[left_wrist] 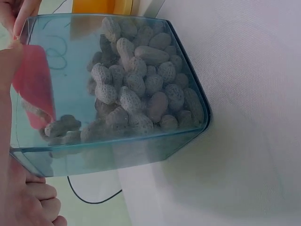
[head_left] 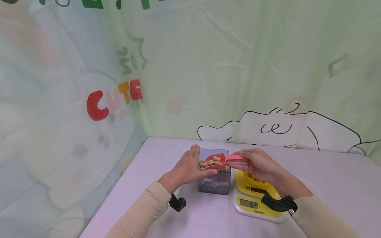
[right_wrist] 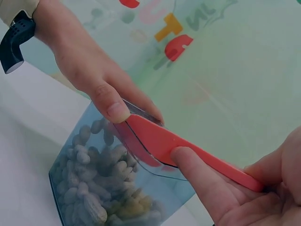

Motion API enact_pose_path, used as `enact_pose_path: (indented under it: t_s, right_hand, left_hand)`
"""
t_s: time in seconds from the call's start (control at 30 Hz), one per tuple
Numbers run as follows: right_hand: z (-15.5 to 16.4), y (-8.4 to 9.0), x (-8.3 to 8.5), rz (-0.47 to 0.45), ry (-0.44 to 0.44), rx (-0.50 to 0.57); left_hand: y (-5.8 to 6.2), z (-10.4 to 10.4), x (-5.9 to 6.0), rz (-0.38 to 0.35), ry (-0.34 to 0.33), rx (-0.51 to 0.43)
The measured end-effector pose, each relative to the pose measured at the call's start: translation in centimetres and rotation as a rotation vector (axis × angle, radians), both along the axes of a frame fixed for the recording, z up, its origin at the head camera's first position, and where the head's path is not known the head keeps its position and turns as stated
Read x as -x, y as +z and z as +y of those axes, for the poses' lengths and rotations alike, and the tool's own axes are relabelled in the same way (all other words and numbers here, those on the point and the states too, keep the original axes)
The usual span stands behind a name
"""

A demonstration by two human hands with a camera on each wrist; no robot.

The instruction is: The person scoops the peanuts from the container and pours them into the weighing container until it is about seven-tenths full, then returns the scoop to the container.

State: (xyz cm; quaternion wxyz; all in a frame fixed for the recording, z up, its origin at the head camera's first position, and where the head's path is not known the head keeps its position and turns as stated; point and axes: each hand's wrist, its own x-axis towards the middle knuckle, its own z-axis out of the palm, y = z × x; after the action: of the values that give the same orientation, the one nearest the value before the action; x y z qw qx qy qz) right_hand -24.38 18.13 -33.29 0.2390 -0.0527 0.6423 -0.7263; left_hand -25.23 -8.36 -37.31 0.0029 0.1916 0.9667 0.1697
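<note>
Scoop [right_wrist: 157,141]: smooth plastic. Container [head_left: 213,185]: glossy see-through plastic. Peanuts [head_left: 216,161]: rough, matt shells. Scale [head_left: 259,200]: smooth plastic.

Hands: two, comprising one left hand [head_left: 187,168] and one right hand [head_left: 263,163].
Scoops: one red scoop [head_left: 219,167].
Containers: one see-through container [head_left: 214,189].
Scales: one yellow-and-white scale [head_left: 266,213].
Bowls: one yellow bowl [head_left: 258,184], on the scale.
Peanuts [head_left: 210,162] in the scoop: at least three visible.
Peanuts in the container: dozens, overlapping; exact number indeterminable.
Peanuts in the bowl: several, partly hidden; exact number indeterminable.
Wrist straps [head_left: 279,202]: two, black.
Sleeves [head_left: 143,211]: two, beige.
Coloured letters [head_left: 91,105] in the left-hand row: four.
Desks: one desk [head_left: 324,188].
</note>
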Motion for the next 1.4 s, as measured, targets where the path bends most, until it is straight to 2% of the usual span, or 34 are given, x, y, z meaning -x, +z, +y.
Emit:
enact_pose_path:
  t_s: [0.3, 0.5, 0.77, 1.23, 1.4]
  right_hand:
    - [0.7, -0.5, -0.1, -0.051, -0.028, 0.059]
    - [1.6, -0.3, -0.2, -0.060, -0.053, 0.091]
    - [3.2, 0.3, -0.5, -0.018, -0.018, 0.177]
    - [6.2, 0.9, -1.2, -0.043, -0.058, 0.297]
    - [7.7, 0.9, -1.2, -0.012, -0.046, 0.301]
  left_hand:
    - [-0.3, 0.2, 0.0, -0.002, -0.001, 0.009]
    - [0.0, 0.2, -0.2, 0.018, -0.018, 0.010]
    - [0.0, 0.1, -0.1, 0.015, -0.019, 0.014]
    - [0.0, -0.2, -0.3, 0.012, -0.004, 0.025]
    - [0.0, -0.1, -0.2, 0.019, -0.008, 0.022]
